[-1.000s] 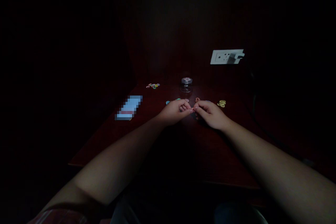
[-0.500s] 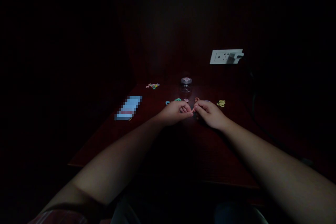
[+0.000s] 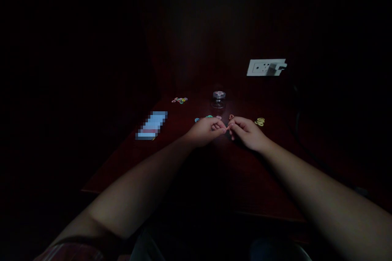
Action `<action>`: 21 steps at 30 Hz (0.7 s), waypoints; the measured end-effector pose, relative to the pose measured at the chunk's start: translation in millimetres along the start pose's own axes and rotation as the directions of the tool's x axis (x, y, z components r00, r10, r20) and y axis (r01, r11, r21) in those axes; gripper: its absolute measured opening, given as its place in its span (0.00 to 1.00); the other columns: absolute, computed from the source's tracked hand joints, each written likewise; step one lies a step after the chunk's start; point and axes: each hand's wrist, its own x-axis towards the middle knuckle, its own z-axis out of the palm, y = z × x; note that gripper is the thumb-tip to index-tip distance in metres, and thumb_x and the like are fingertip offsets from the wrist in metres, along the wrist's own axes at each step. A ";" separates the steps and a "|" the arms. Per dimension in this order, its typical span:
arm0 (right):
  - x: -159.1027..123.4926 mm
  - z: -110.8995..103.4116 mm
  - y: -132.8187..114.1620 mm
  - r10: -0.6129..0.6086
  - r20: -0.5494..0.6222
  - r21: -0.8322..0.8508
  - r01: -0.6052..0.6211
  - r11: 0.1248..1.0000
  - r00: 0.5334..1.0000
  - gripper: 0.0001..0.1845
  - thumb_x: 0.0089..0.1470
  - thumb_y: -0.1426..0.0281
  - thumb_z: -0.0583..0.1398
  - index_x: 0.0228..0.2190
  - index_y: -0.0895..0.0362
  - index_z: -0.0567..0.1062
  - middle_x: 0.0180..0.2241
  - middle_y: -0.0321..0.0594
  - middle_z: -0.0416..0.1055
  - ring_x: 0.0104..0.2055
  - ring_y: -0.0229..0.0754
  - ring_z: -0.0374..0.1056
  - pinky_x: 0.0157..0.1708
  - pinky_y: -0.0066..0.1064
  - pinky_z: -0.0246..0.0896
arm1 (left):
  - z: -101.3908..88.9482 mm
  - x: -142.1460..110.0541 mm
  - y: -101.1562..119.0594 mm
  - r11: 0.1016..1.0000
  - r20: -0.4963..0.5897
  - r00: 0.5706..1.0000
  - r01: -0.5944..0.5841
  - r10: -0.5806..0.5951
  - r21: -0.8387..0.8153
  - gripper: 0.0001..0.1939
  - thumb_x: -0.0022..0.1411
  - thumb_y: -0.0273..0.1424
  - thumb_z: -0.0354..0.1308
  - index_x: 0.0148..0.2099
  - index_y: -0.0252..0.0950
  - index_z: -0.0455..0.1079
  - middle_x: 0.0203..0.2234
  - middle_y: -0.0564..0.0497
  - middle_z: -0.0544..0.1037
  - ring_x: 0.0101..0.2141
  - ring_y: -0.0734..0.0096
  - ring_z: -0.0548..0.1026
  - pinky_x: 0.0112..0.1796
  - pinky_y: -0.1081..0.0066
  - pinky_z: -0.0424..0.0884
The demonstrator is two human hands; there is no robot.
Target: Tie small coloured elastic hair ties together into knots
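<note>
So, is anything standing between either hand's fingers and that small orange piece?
Nothing visible: the small orange piece appears pinched between the left hand and the right hand. The lidded jar stands farther back, beyond both hands.

Dimly lit wall [image 3: 196,57], white socket [image 3: 260,67], reddish table [image 3: 251,179]

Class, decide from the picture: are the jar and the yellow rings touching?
Apart: the head view shows dark red tabletop between the jar and the yellow rings.

Jar [image 3: 218,102] clear, glossy; tabletop [image 3: 182,126] smooth, wood-like; socket plate [image 3: 253,67] plastic-looking.
</note>
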 end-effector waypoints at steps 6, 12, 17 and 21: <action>-0.1 0.4 0.3 -0.055 0.010 -0.021 0.055 0.998 0.998 0.09 0.55 0.64 0.56 0.29 0.57 0.68 0.25 0.35 0.65 0.24 0.35 0.61 0.25 0.28 0.56 | -1.6 1.1 -6.2 0.998 -0.046 0.998 -0.032 0.035 0.058 0.08 0.59 0.31 0.56 0.37 0.31 0.72 0.30 0.50 0.76 0.28 0.77 0.70 0.30 0.75 0.65; 0.0 0.7 3.5 -0.072 0.033 -0.028 0.073 0.997 0.997 0.09 0.53 0.65 0.59 0.28 0.58 0.69 0.21 0.33 0.61 0.22 0.33 0.55 0.22 0.26 0.51 | -1.6 1.2 -6.1 0.997 0.002 1.000 -0.022 0.022 0.070 0.10 0.62 0.31 0.52 0.37 0.31 0.71 0.31 0.48 0.78 0.31 0.74 0.73 0.34 0.74 0.68; -0.3 0.7 4.9 -0.073 0.042 -0.038 0.075 0.996 0.996 0.11 0.53 0.63 0.59 0.27 0.59 0.70 0.21 0.33 0.62 0.22 0.33 0.55 0.22 0.26 0.51 | -0.7 2.7 -5.1 0.993 0.048 0.998 -0.035 0.030 0.112 0.11 0.65 0.30 0.48 0.35 0.32 0.69 0.31 0.49 0.77 0.33 0.73 0.74 0.37 0.72 0.68; -0.4 0.7 3.9 -0.072 0.047 -0.039 0.074 0.996 0.996 0.12 0.53 0.62 0.60 0.27 0.58 0.70 0.21 0.34 0.64 0.22 0.33 0.55 0.22 0.27 0.52 | -1.2 1.6 -2.3 0.990 0.073 0.997 -0.044 0.034 0.135 0.11 0.65 0.32 0.47 0.35 0.32 0.68 0.30 0.50 0.76 0.31 0.74 0.72 0.35 0.73 0.66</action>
